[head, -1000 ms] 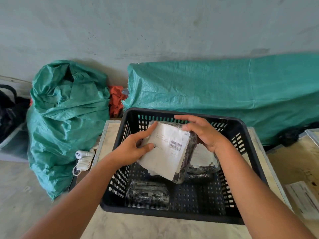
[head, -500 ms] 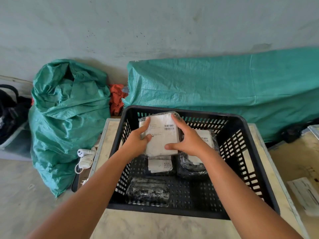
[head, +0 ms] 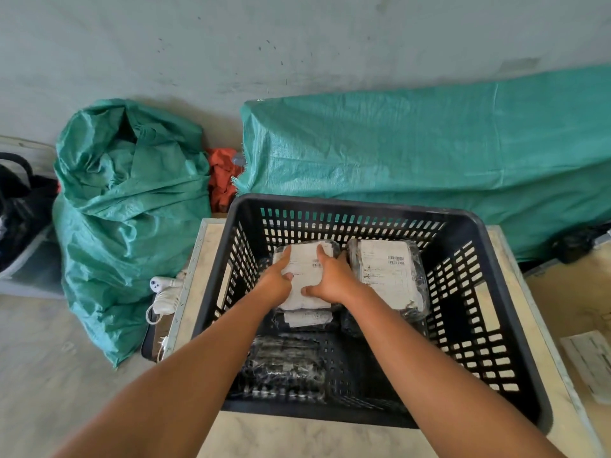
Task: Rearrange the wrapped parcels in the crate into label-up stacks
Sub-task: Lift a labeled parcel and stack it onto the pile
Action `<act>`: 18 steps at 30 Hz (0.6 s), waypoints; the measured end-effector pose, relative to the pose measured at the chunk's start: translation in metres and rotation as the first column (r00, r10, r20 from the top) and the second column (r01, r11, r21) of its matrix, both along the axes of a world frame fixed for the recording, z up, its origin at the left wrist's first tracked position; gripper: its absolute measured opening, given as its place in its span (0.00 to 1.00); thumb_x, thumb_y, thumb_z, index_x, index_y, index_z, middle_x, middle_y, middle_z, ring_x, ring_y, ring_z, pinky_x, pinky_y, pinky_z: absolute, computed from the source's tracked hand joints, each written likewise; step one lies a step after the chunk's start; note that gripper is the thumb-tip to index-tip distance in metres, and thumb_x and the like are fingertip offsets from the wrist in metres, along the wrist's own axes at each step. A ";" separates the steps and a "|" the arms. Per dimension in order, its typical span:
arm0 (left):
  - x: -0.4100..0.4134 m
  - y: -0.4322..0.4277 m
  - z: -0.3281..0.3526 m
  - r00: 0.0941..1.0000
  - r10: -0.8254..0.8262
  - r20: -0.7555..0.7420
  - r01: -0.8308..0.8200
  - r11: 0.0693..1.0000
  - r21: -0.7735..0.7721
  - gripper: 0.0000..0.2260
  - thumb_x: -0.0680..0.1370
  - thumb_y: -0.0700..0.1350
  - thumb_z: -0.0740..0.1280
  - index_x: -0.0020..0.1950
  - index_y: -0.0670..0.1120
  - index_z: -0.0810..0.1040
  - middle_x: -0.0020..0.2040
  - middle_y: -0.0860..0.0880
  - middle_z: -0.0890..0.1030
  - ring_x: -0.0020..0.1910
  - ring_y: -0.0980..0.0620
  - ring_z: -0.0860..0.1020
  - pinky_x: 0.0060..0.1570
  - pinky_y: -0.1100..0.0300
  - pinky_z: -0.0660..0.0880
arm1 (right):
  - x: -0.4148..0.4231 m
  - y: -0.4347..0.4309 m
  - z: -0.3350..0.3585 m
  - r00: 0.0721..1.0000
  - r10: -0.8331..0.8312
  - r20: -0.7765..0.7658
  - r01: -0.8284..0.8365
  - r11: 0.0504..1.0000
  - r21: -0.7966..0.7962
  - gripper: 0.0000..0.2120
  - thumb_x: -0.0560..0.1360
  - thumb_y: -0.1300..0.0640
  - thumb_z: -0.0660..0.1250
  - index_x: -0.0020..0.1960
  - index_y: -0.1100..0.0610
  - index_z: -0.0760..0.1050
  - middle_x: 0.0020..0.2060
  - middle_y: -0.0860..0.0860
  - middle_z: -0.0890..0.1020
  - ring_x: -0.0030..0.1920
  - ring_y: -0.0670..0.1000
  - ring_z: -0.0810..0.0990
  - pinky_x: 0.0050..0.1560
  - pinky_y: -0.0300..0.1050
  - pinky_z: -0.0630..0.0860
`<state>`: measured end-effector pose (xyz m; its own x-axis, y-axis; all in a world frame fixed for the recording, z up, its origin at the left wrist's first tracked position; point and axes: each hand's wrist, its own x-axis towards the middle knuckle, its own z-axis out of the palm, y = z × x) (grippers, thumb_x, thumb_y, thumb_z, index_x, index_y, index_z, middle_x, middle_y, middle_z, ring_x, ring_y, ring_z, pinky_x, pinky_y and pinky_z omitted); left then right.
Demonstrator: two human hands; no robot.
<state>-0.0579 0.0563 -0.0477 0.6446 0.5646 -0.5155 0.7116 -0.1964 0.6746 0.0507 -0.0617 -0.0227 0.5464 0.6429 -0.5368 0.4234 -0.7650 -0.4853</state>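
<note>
I see the held parcel (head: 304, 276), clear-wrapped w/ a white label face up and a small barcode at its far right, lying flat in the far-left part of the black crate (head: 489, 325), on top of another parcel (head: 307, 317) whose label edge pokes out on the near side. My left hand (head: 276, 285) grips its left edge, thumb on the label; right hand (head: 332, 279) presses on the right half, fingers spread, thumb on the near edge, so both are grasping that parcel. Just right of it sits a second label-up parcel (head: 386, 276), touching or nearly so. A dark parcel w/ no label showing (head: 284, 366) lies in the near-left of the crate, apart from the stack. Vs 0.5 s ago the parcel has come down from rim height onto the stack, and both hands sank w/ it. Crate sits on a pale marble-look table (head: 297, 438); green sack (head: 129, 209) at left, green tarp (head: 429, 143) beyond.
</note>
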 end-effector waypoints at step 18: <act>-0.004 -0.002 -0.028 0.998 -0.066 -0.011 0.066 0.996 -0.054 0.32 0.85 0.44 0.58 0.77 0.72 0.45 0.71 0.44 0.63 0.42 0.53 0.75 0.22 0.71 0.70 | -0.014 -0.001 -0.018 0.998 0.019 0.054 -0.013 0.993 -0.115 0.58 0.73 0.49 0.78 0.84 0.56 0.38 0.79 0.60 0.29 0.81 0.61 0.52 0.78 0.53 0.59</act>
<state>-0.0617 0.0542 -0.0758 0.6727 0.4924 -0.5523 0.7068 -0.2069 0.6765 0.0367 -0.0625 -0.0408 0.5672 0.5882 -0.5765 0.4599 -0.8068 -0.3709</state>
